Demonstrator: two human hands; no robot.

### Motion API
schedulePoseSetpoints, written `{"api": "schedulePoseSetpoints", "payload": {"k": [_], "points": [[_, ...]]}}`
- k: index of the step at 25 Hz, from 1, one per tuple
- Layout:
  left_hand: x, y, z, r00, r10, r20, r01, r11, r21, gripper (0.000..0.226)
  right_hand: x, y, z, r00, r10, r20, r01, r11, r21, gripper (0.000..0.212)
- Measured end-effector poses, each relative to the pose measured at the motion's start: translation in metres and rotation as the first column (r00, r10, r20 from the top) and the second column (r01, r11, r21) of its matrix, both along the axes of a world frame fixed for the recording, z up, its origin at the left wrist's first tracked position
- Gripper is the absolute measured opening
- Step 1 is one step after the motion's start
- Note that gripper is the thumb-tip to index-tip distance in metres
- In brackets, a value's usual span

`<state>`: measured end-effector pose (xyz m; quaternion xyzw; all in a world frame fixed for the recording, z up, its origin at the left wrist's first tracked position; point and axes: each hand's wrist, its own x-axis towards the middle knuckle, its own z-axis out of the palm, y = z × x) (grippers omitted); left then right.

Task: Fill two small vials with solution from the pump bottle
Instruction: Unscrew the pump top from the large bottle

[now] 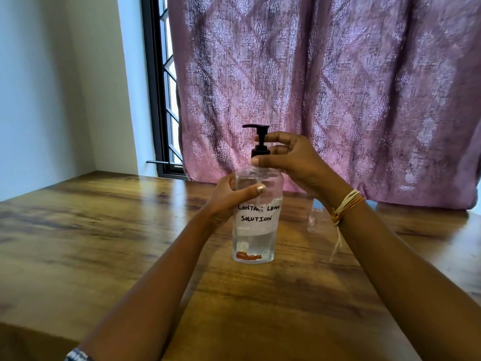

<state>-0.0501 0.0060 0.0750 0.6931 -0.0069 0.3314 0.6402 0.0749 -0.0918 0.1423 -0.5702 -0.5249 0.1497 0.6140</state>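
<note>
A clear pump bottle (253,246) stands upright on the wooden table (104,230), labelled "contact lens solution" and roughly a quarter full. My left hand (229,198) wraps around its upper body from the left. My right hand (294,160) pinches the black pump's collar (260,149) with thumb and fingers; the pump nozzle points left. A small clear vial (315,220) stands on the table right of the bottle, partly hidden behind my right wrist. A second vial is not visible.
A pink patterned curtain (338,100) hangs close behind the table's far edge. A dark-framed window (161,100) and a white wall sit at the left. Something blue (371,204) peeks out behind my right wrist.
</note>
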Motion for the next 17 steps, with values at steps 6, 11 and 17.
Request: {"api": "schedulePoseSetpoints", "payload": {"k": [6, 11, 17], "points": [[-0.003, -0.003, 0.002, 1.0, 0.018, -0.01, -0.018, 1.0, 0.002, 0.023, -0.003, 0.001, -0.003, 0.996, 0.044, 0.075, -0.044, 0.999, -0.009, 0.059], [-0.002, -0.003, 0.001, 0.999, 0.047, -0.022, -0.047, 0.999, -0.019, 0.022, -0.004, 0.001, -0.004, 1.0, -0.015, -0.01, 0.015, 0.997, 0.077, 0.047], [-0.003, -0.006, 0.003, 1.0, 0.028, -0.012, -0.028, 1.0, -0.01, 0.024, -0.007, 0.004, 0.001, 0.999, -0.031, -0.013, 0.032, 0.996, 0.083, 0.069]]}}
